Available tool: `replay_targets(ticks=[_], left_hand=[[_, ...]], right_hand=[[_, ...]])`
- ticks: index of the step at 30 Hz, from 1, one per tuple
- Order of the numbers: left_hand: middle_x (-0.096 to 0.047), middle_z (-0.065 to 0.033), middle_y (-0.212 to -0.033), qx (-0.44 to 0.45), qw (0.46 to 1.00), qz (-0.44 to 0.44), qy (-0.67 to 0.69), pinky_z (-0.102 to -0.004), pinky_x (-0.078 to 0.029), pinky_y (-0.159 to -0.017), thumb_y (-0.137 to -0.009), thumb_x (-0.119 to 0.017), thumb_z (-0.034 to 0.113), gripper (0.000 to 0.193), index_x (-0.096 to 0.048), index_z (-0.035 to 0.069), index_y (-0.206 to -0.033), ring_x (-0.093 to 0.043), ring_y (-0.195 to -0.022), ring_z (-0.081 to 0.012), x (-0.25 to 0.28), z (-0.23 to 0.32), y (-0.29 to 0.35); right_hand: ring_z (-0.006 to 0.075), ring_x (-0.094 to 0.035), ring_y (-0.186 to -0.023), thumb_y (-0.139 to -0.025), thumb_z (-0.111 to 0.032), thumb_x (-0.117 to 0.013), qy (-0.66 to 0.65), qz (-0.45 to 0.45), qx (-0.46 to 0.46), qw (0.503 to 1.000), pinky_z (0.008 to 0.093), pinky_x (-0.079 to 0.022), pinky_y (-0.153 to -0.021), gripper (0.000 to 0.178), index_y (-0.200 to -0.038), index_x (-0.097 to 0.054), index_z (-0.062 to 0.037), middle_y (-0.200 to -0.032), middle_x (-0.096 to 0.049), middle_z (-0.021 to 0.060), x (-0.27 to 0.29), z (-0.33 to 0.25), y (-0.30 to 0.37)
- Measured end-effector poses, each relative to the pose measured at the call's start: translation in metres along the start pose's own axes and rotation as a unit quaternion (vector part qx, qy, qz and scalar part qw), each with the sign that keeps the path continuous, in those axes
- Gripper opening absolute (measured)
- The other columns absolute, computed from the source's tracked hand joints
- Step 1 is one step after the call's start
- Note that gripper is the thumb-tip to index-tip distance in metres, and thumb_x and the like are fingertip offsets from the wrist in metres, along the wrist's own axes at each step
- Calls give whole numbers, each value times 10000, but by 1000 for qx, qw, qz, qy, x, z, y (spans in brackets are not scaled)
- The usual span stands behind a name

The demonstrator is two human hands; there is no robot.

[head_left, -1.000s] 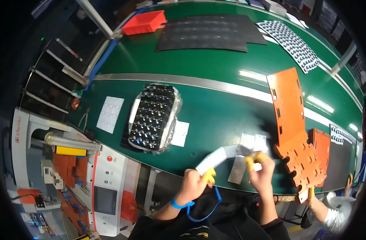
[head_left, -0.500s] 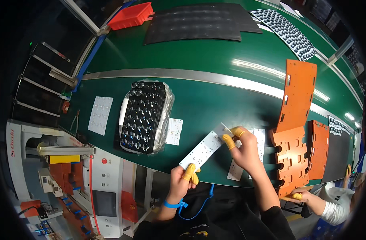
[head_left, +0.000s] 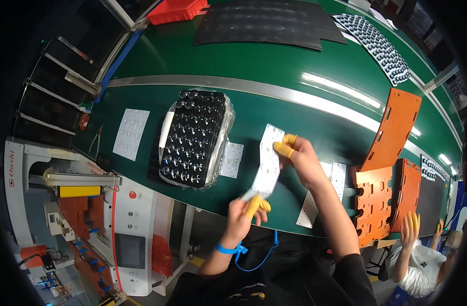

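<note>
Between my hands is a white circuit board (head_left: 268,162), a long strip that kinks near its lower end. My left hand (head_left: 243,217), in yellow finger cots and with a blue wrist strap, pinches that lower end. Higher up, my right hand (head_left: 299,155) grips the strip's right edge between thumb and fingers, also in yellow cots. More white boards (head_left: 309,209) lie beside my right forearm, which partly hides them. Left of the held board, another white board (head_left: 232,160) lies partly under a black tray of clear lenses (head_left: 195,137) in plastic wrap.
A white board sheet (head_left: 131,134) and pliers (head_left: 95,142) lie at the left. Orange fixture plates (head_left: 374,204) stand at the right, one panel raised. Another person's hand (head_left: 410,229) is beyond them. A machine (head_left: 134,245) borders the table's lower left. A red bin (head_left: 177,11) sits far back.
The held board has turned more upright, and its lower end now bends. My right hand has risen. The other person's hand has lifted off the orange plate. The whole view has shifted slightly.
</note>
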State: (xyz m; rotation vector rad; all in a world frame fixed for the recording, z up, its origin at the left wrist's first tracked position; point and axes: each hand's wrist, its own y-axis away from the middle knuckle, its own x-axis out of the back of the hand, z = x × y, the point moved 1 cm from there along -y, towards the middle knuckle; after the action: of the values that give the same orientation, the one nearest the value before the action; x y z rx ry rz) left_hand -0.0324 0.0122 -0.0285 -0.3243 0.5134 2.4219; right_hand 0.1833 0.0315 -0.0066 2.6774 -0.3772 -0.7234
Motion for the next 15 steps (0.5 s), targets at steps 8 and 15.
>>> replay_targets(ticks=[8, 15], left_hand=[[-668, -155, -729, 149, 984, 46, 80, -213, -397, -386, -1039, -431, 314, 446, -630, -83, -1006, -614, -489, -164, -1, 3, -18], [-683, -137, -773, 124, 991, -56, 5, -207, -451, -446, -1027, -470, 264, 381, -653, -71, -1019, -610, -519, -158, -6, 8, 6]], right_hand=[[224, -607, -620, -812, -42, -710, 510, 131, 197, 827, 353, -485, -592, 178, -855, -595, 88, -715, -631, 196, 10, 20, -34], [274, -586, -619, -789, -38, -723, 491, 149, 257, 819, 360, -477, -590, 186, -888, -615, 76, -745, -598, 209, 16, 18, -37]])
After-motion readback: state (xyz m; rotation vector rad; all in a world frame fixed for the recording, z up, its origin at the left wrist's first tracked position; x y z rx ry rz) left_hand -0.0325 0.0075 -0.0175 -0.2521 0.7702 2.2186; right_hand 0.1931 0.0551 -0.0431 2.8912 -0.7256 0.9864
